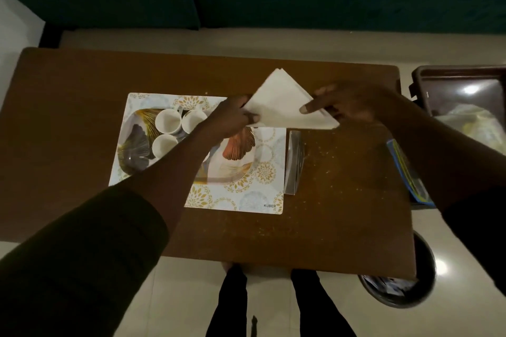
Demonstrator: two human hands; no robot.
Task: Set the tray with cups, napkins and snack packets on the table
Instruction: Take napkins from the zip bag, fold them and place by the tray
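Brown wooden table (82, 107), seen from above, dim light. Surface speckled with pale crumbs or flecks on the right half.

Both hands hold a white napkin (284, 107) above the table, just right of the tray. Napkin folded into a triangle, apex pointing far, layered edges visible at the tip; looks like several plies or a small stack, cannot tell which. Left hand (235, 115) pinches the left corner, fingers closed on it. Right hand (342, 104) grips the right corner, thumb on top of the paper. Dark long sleeves on both arms.

Tray (241, 169): oval, glossy, printed with fan-shaped leaf motifs in gold, rust and grey. It sits on a rectangular placemat (246, 200), pale with gold floral medallions, lettering "KUBER" at the near right corner. Left forearm crosses over the tray's middle.

Three white cups (167, 120) stand upright, clustered touching on the tray's left far part; interiors look empty. A possible fourth, mostly hidden under the forearm.

Clear plastic packet (294, 161) lies on the table just right of the placemat. Blue and yellow packet (408, 172) at the table's right edge, partly under the right forearm.

Off the table, right: dark bin (460, 90) holding pale wrappers. Round dark container (402, 284) on the floor near the right corner.
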